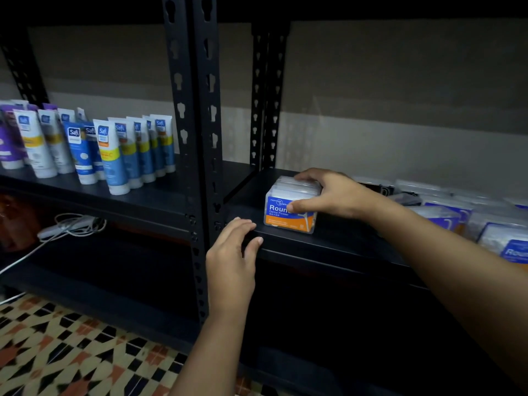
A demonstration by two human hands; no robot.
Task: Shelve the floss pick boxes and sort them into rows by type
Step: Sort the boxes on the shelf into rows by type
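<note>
Floss pick box: clear plastic, blue-and-orange label reading "Round Dental Flosser", standing near the front left of the dark shelf. The right hand is gripping it, fingers over the top, thumb covering part of the label. The left hand is resting relaxed fingers on the shelf edge. More boxes are lying at right, dim and cropped. Cream tubes are standing on the neighbouring shelf.

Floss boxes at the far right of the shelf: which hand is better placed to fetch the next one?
Right. The right hand is nearer those floss boxes; the left hand rests on the shelf edge.
</note>
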